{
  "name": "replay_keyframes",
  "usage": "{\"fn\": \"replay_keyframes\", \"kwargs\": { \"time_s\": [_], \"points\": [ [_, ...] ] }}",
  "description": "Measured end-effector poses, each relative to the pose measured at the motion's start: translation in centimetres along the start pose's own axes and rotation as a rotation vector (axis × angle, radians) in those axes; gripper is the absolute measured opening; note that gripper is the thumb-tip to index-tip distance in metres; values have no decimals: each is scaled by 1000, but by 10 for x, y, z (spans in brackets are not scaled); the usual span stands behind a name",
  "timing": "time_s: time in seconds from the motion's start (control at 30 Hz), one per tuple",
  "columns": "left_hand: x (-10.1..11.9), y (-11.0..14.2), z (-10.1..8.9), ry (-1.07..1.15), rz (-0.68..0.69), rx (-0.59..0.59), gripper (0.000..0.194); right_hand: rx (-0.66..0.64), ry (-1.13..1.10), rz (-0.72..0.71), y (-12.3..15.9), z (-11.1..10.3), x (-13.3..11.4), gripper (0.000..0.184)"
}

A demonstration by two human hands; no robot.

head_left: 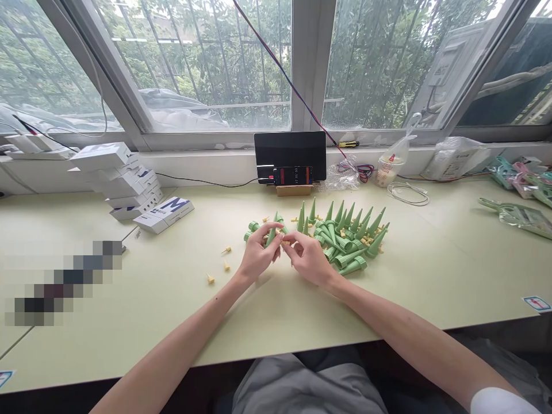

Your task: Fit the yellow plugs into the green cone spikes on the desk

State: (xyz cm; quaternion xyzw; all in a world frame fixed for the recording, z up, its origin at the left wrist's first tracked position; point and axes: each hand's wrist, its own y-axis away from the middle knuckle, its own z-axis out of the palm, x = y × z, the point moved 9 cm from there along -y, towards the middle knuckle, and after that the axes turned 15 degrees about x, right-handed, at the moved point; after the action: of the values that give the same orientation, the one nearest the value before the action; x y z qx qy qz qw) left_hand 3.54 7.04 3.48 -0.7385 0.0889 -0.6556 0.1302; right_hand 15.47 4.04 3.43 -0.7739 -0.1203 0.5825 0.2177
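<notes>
Over the middle of the table, my left hand (256, 254) is closed around a green plastic cone spike (271, 236), tip upward. Close beside it, my right hand (309, 260) pinches what looks like a small yellow plastic piece (285, 242), mostly hidden by the fingertips. A pile of green cone spikes (352, 263) lies right of my hands, some standing on end, with small yellow pieces among them. Behind my left hand are several green ribbed caps or cone ends (253, 226). Loose yellow pieces with thin stems (210, 279) lie to the left.
A phone (293, 175) leans on a cardboard stand before a dark screen (291, 152). White boxes (129, 178) are stacked at the back left. A bagged cup (388, 167), a coiled white cable (408, 194) and green packaged items (517, 215) lie to the right.
</notes>
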Motion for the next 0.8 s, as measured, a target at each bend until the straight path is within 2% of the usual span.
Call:
{"fn": "replay_keyframes", "kwargs": {
  "time_s": [0.8],
  "points": [
    [2,2,2,-6,21,-17,25,-16,-49,7,1,3,2,19]
  ]
}}
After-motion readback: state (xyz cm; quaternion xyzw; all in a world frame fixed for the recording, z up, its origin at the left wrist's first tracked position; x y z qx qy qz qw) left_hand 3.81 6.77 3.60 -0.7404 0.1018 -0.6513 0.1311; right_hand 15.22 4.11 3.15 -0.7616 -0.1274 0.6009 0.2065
